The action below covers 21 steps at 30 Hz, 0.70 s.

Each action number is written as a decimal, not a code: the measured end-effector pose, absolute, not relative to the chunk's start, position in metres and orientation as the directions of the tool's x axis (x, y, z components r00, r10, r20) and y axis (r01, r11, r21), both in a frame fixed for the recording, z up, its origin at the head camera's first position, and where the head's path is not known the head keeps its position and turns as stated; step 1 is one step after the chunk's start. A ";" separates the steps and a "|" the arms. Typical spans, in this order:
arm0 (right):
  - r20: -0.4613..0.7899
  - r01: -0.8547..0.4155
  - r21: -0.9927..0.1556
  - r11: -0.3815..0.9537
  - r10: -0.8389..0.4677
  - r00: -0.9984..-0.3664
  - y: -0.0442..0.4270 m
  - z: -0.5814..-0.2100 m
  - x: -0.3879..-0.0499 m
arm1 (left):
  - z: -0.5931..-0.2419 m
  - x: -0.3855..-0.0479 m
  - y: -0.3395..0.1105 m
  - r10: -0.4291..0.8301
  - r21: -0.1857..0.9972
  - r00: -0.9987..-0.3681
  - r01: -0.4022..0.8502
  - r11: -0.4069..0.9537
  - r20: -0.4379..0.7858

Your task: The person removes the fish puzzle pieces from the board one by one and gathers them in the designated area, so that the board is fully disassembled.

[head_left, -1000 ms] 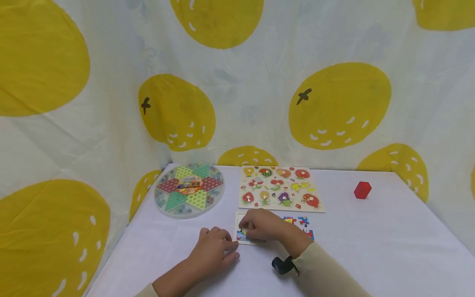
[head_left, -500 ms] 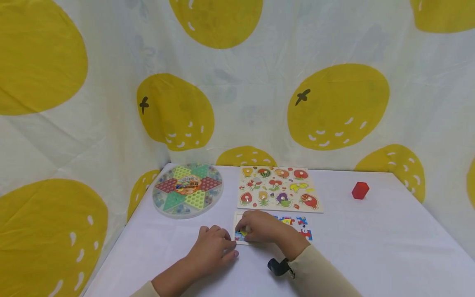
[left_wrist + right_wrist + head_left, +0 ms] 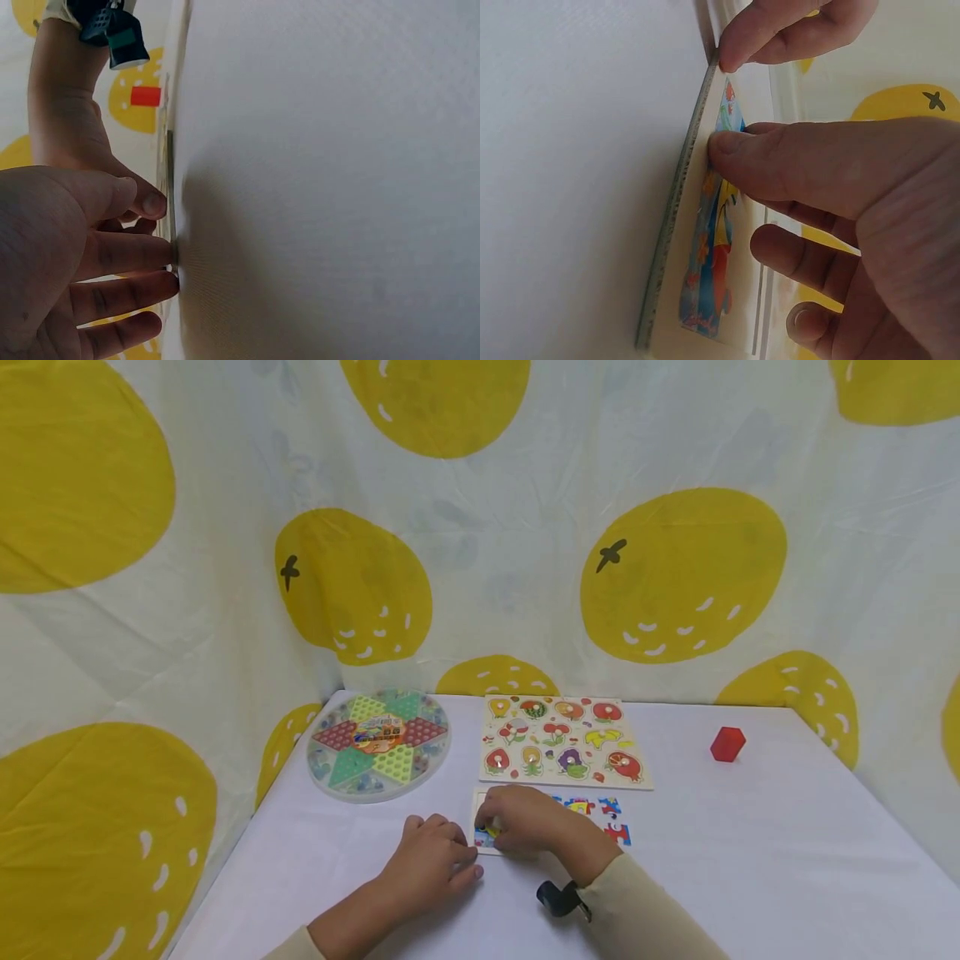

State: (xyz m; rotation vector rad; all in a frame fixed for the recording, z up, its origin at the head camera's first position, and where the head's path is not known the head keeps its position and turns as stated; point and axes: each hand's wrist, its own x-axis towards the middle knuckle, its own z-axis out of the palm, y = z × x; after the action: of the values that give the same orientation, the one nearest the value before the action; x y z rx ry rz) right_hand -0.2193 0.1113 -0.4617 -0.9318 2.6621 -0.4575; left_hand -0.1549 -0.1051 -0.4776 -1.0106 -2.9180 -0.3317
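Puzzle board (image 3: 670, 301), in from desk's (image 3: 750, 835) far edge — right hand (image 3: 521, 818) pinching a piece (image 3: 492, 832), best seated level; left hand (image 3: 427, 864), unclenched, best bracing board's near-left corner.

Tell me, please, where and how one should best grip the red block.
I'd pinch the red block by opposite sides, coming down from above with the nearer right hand. It looks compact and flat-faced and stands apart from the fruit board, so its sides seem free.

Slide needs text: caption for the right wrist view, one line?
Right hand touching a jigsaw board, with the left hand at its corner.
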 end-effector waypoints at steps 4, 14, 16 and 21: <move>-0.163 -0.546 -0.387 0.743 -0.638 -0.753 0.110 -0.460 -0.219 | -0.476 -0.155 -0.104 0.607 0.187 -0.790 0.611 0.769 0.085; -0.191 -0.497 -0.389 0.776 -0.596 -0.780 0.105 -0.458 -0.217 | -0.474 -0.155 -0.104 0.609 0.173 -0.789 0.613 0.771 0.084; -0.198 -0.485 -0.391 0.782 -0.587 -0.785 0.104 -0.457 -0.216 | -0.475 -0.155 -0.104 0.610 0.176 -0.789 0.612 0.771 0.075; -0.210 -0.469 -0.386 0.795 -0.570 -0.794 0.101 -0.455 -0.213 | -0.474 -0.155 -0.104 0.611 0.184 -0.788 0.613 0.769 0.073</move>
State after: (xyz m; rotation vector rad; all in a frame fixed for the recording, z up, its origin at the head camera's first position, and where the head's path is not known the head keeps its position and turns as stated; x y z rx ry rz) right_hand -0.2131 0.1006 -0.4548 -0.7948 2.6675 -0.4547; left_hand -0.1550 -0.1036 -0.4735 -1.0190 -2.9457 -0.3114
